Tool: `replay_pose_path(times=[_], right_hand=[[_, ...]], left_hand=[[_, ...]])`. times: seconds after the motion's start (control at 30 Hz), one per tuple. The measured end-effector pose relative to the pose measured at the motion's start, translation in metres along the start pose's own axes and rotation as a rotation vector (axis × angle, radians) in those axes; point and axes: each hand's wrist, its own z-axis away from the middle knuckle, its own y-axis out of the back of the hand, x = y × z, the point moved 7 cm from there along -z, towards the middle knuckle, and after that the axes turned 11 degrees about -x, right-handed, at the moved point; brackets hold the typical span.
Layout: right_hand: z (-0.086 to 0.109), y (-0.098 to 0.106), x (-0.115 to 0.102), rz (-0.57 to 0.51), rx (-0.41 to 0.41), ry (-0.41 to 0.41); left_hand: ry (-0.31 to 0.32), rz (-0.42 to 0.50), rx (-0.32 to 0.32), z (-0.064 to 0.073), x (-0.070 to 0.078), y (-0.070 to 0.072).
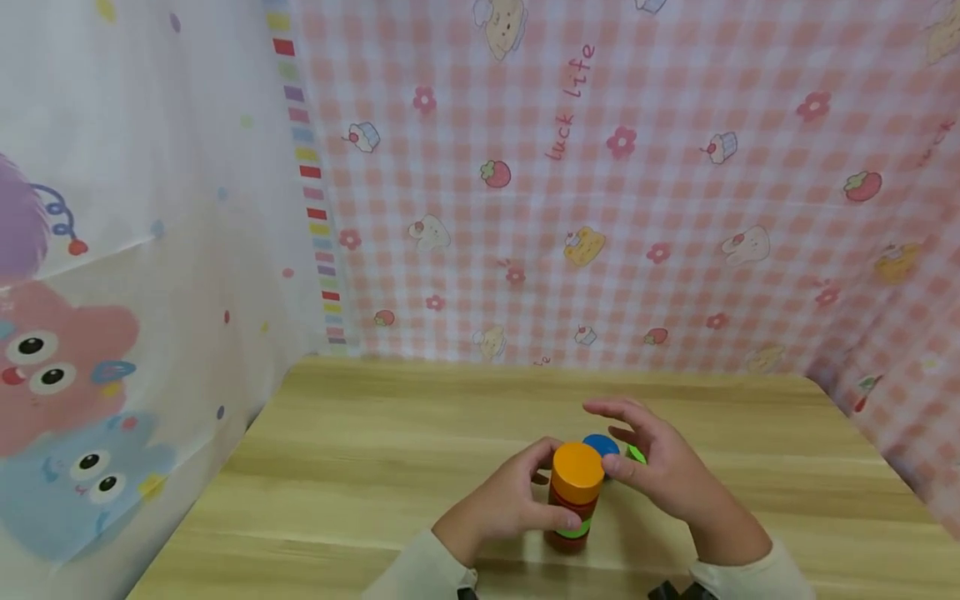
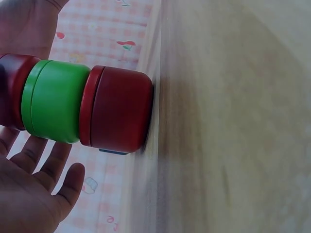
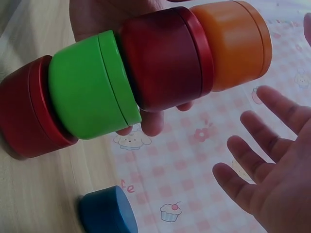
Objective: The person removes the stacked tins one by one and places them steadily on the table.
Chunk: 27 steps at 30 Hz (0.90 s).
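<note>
Small round lidded tins stand in an upright stack on the table: a red one (image 3: pixel 26 109) at the bottom, then a green one (image 3: pixel 90 85), a second red one (image 3: pixel 163 58) and an orange one (image 1: pixel 577 471) on top. My left hand (image 1: pixel 517 496) is cupped loosely around the stack's left side, its thumb overlapping the green tin in the head view. In the left wrist view its fingers (image 2: pixel 56 160) are spread and pass behind the tins. My right hand (image 1: pixel 667 467) is beside the orange tin, fingers spread and holding nothing.
A blue tin (image 3: pixel 109 211) stands on the table just behind the stack. Farther right, a bright green object (image 1: pixel 636 454) shows partly behind my right hand. The wooden table (image 1: pixel 360 467) ends at a pink checked cloth (image 1: pixel 465 217) at the back, with a printed white cloth (image 1: pixel 217 275) at left.
</note>
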Motion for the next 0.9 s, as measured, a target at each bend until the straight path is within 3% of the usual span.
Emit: replay_pose_path(times=[0.2,0.47,0.9], right_hand=[[-0.004,0.000,-0.004,0.008,-0.053,0.037],[-0.007,-0.009,0.001,-0.022,-0.141,0.004],[-0.005,-0.019,0.009,-0.020,-0.205,-0.047]], left_hand=[[0.007,-0.005,-0.013,-0.006,0.007,0.004],[-0.003,0.008,-0.020,-0.004,0.003,0.005],[-0.002,-0.006,-0.007,-0.001,-0.002,0.001]])
